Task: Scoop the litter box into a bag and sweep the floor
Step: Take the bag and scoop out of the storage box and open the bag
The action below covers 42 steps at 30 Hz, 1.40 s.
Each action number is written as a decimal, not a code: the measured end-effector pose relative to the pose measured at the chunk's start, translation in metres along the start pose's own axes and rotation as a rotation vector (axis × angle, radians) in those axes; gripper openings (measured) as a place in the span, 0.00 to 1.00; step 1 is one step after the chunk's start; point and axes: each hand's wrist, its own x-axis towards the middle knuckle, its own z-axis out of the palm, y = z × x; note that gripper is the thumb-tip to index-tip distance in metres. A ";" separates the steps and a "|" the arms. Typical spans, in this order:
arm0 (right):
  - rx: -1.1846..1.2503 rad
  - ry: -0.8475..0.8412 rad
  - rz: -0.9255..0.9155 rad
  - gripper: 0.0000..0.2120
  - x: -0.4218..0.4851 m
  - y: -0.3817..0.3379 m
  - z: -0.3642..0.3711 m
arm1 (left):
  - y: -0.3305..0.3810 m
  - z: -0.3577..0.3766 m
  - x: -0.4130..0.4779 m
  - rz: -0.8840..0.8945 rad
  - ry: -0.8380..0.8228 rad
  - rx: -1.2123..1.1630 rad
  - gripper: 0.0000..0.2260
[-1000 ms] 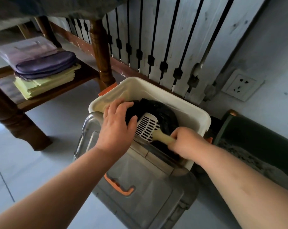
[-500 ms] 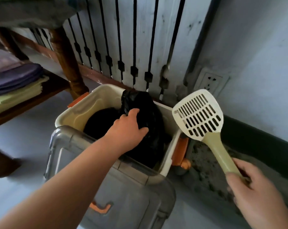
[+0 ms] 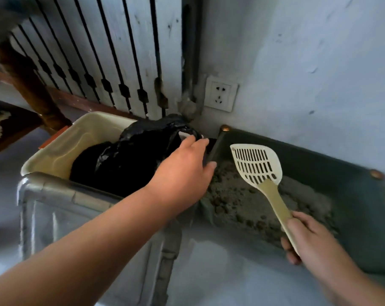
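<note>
Gripping the scoop (image 3: 256,166) over the litter box (image 3: 319,155), the right hand (image 3: 312,241) should probably dig next, while the left hand (image 3: 182,173) lies flat on the bag (image 3: 129,160).

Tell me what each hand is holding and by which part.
Right hand grips the litter scoop by the end of its handle. Left hand lies on the upper edge of the black bag; a grip there cannot be told.

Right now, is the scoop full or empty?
Empty: the scoop shows bare slots; the right hand holds it over the litter.
</note>
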 end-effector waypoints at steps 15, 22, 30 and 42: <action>0.038 -0.015 -0.224 0.07 0.051 0.097 -0.090 | 0.193 0.027 -0.043 0.196 -0.099 0.169 0.25; 0.099 -0.083 -0.170 0.25 0.049 0.162 -0.079 | 0.237 0.066 -0.036 0.056 0.024 -0.175 0.21; -0.221 -0.097 -0.464 0.38 0.039 0.178 -0.060 | 0.246 0.082 -0.037 -0.089 -0.078 -0.202 0.18; 0.520 -0.372 -0.673 0.44 0.038 0.124 -0.094 | 0.257 0.095 -0.073 -0.025 -0.475 -0.302 0.12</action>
